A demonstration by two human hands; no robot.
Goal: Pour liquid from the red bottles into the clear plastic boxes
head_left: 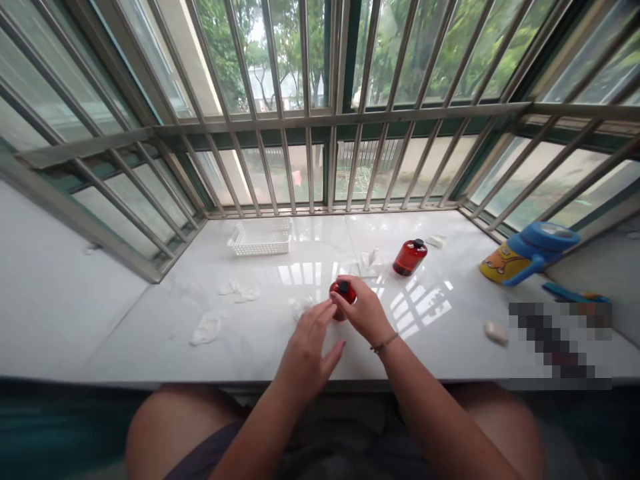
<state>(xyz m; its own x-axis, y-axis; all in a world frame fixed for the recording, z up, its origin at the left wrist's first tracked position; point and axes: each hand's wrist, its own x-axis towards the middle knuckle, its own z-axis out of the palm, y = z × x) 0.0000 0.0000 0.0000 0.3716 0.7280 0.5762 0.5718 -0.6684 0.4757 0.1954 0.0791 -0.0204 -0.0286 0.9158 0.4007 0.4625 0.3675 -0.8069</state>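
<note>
A seated person leans over a white marble window sill (145, 333). The right hand (363, 310), a braided bracelet (384, 343) at its wrist, is clamped over a small red bottle (343, 295) with a black cap, which sits near the sill's front edge. The left hand (305, 350) is spread just beside the bottle, apart from the right hand; whether its fingertips touch the bottle, I cannot tell. Crumpled white tissue (207, 328) lies to the left, and a bar of soap (496, 332) to the right. Farther off are a larger red bottle (410, 257), a white plastic basket (260, 238), a blue-and-yellow plastic toy (530, 253), and metal window bars (305, 120).
</note>
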